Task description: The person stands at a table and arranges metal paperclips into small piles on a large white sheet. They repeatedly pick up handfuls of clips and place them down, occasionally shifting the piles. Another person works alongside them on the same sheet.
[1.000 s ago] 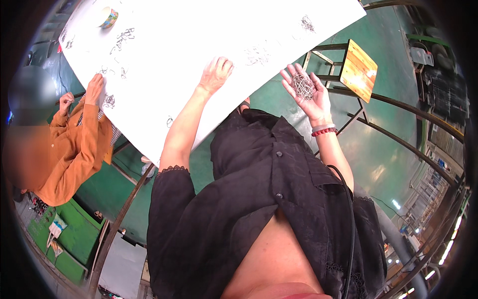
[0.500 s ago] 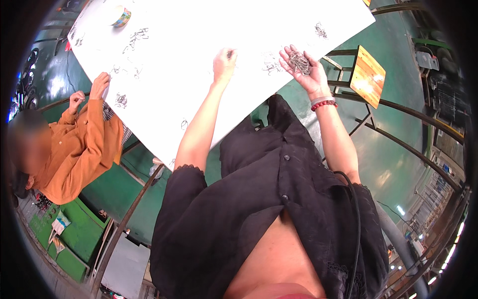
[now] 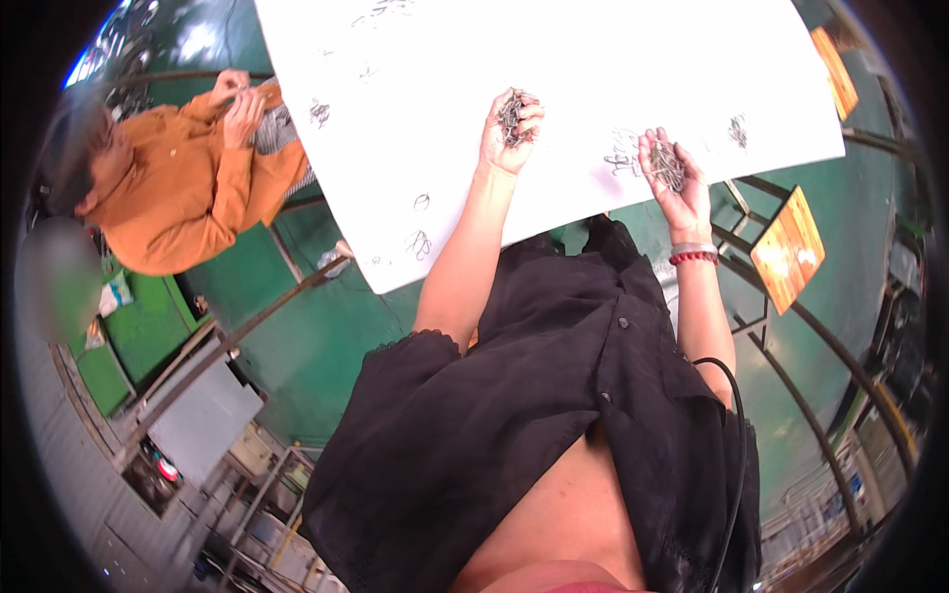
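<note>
My left hand, above the white table, has its fingers curled round a clump of small dark metal wire pieces. To its right, by the table's near edge, my right hand is turned palm up and cups a heap of silvery wire pieces. Their exact kind is too small to make out. Just left of that hand lies a loose pile of similar pieces on the table. A smaller pile sits farther right.
Several more wire clusters are scattered along the table's left side. A person in an orange jacket sits at the left, hands close together. Wooden-topped stools stand at the right. Beneath is a green floor.
The view has shifted, so the table sits differently in it. My left hand has turned, and a clump of wire pieces now shows in it. My right hand still holds its heap.
</note>
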A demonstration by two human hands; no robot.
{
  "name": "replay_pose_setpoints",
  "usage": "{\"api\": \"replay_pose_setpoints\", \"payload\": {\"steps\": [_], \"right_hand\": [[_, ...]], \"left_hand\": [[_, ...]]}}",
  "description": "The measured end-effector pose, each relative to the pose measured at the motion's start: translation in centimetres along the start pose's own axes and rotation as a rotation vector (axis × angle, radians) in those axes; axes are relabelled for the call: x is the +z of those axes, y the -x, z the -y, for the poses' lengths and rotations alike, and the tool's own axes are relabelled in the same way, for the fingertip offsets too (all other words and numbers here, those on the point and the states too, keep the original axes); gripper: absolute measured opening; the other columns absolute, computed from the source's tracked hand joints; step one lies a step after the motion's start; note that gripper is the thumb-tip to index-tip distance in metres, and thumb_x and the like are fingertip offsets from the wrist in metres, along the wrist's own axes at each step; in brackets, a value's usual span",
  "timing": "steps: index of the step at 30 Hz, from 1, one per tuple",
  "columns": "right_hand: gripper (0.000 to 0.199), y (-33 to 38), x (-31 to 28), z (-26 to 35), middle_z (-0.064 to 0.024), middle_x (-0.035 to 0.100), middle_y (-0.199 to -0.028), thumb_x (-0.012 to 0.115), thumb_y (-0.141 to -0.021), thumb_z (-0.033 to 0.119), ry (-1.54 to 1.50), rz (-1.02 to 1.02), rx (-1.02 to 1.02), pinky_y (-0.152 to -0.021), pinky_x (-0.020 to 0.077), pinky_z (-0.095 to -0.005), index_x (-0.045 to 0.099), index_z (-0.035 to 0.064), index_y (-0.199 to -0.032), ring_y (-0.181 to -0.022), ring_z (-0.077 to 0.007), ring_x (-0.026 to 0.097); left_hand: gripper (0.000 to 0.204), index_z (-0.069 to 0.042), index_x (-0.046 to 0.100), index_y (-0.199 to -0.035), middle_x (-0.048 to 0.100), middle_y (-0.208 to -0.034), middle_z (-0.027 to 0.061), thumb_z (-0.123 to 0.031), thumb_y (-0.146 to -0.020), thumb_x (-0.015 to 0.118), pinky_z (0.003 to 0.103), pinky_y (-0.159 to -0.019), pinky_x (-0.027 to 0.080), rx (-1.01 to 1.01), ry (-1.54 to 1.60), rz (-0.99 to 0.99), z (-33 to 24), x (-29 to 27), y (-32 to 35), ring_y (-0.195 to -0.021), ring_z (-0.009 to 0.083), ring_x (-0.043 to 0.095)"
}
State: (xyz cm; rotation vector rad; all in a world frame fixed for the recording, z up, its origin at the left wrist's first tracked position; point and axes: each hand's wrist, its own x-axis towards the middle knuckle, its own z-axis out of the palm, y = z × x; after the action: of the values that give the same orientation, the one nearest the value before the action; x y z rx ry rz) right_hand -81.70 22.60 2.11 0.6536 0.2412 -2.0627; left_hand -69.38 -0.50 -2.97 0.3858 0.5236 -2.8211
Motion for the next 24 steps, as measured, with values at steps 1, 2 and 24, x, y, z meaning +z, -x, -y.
{"api": "replay_pose_setpoints", "payload": {"steps": [1, 2, 24], "right_hand": [[0.037, 0.0, 0.2, 0.1, -0.0258, 0.039, -0.122, 0.040, -0.088, 0.009, 0.015, -0.034, -0.011, -0.098, 0.0340, -0.0463, 0.035, -0.0082, -0.121, -0.115, -0.0367, 0.038], [0.038, 0.2, 0.2, 0.5, -0.0256, 0.039, -0.122, 0.041, -0.087, 0.007, 0.016, -0.027, -0.013, -0.098, 0.0337, -0.0460, 0.035, -0.0085, -0.121, -0.115, -0.0361, 0.038], [0.032, 3.6, 0.3, 4.5, -0.0208, 0.045, -0.115, 0.041, -0.085, -0.002, -0.166, -0.069, 0.024, -0.097, 0.0367, -0.0456, 0.043, -0.0056, -0.117, -0.111, -0.0321, 0.042]], "left_hand": [[0.011, 0.000, 0.052, -0.077, 0.047, -0.071, 0.0070, -0.011, -0.080, 0.054, 0.019, -0.042, 0.032, 0.008, -0.002, 0.047, -0.2, 0.1, 0.2, -0.061, 0.0129, 0.042], [0.011, 0.001, 0.050, -0.076, 0.046, -0.071, 0.0068, -0.009, -0.080, 0.052, 0.020, -0.042, 0.032, 0.016, -0.005, 0.095, -0.5, -0.1, 0.3, -0.062, 0.0129, 0.042], [0.016, 0.000, 0.058, -0.084, 0.054, -0.095, 0.0143, -0.011, -0.074, 0.052, 0.042, -0.078, 0.043, 0.857, -2.705, -0.735, 1.3, -3.5, 1.9, -0.090, 0.0318, 0.052]]}}
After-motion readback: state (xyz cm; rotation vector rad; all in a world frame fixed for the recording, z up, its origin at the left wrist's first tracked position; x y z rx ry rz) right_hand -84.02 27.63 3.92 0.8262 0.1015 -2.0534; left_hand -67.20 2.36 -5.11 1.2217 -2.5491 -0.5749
